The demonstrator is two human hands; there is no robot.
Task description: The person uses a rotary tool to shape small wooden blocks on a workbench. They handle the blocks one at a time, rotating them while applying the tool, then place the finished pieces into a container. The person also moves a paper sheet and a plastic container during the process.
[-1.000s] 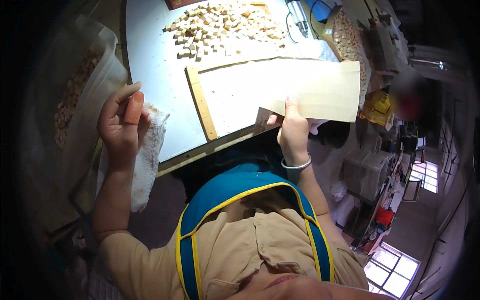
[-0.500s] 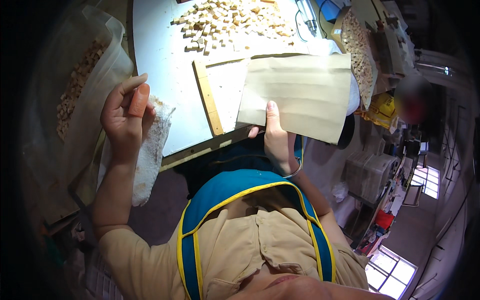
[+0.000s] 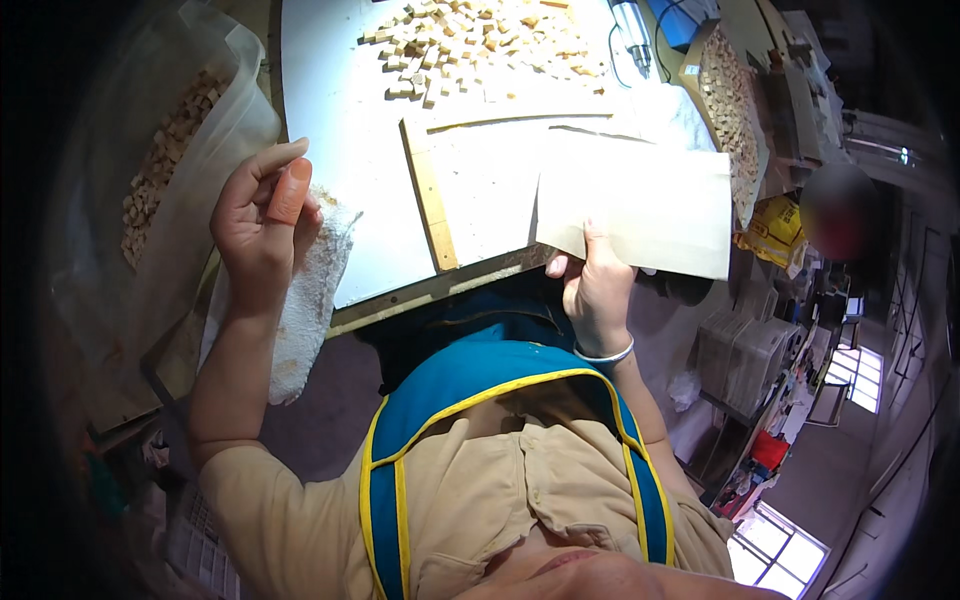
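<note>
Over the white worktable, a pale sheet stretches lengthwise left to right, grasped along its near side by the right hand; the left hand, well leftward, curls, its grip unclear.

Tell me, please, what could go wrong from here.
The sheet might slip or bend, as the right hand grips it only near its lower edge. Swung across the table, it could scatter the loose blocks. The cloth beside the left hand might get dragged by it.
</note>
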